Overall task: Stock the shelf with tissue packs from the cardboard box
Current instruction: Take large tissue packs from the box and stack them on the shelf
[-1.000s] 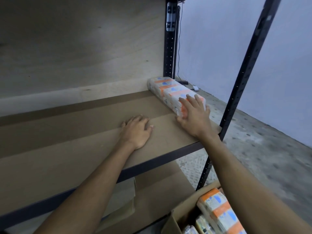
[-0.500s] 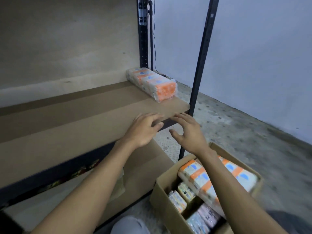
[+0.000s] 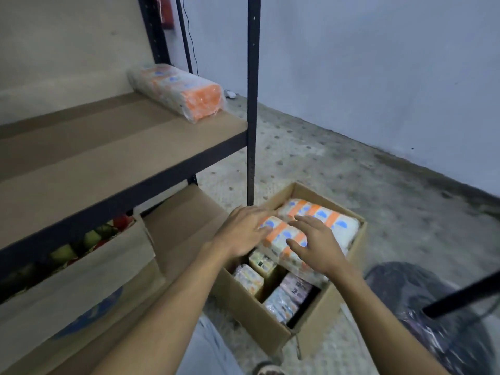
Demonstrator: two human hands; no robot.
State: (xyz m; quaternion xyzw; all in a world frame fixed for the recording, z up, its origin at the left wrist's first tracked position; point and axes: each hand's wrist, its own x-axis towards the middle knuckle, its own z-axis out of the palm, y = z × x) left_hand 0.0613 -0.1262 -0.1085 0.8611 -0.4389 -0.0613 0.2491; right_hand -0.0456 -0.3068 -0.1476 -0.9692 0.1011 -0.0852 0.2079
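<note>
The person's left hand (image 3: 243, 231) and right hand (image 3: 316, 244) are spread flat, fingers straight and a little apart from each other, over the nearest tissue pack (image 3: 281, 239) at the top of the cardboard box (image 3: 259, 320). Neither has closed on it, and motion blur hides whether the palms press or only hover. The pack is a long bundle in clear film, likely light and soft, so it should squash under a hard squeeze, and the wrap looks slippery. The safer hold would be a hand at each short end or along both long sides, lifting it level. A second long pack (image 3: 324, 220) lies touching it on the far side. Lower in the box, smaller wrapped packs (image 3: 249, 277) stand on end in a gap. On the shelf (image 3: 108, 158) one stocked pack (image 3: 178, 90) lies at the right end, with bare board to its left.
</note>
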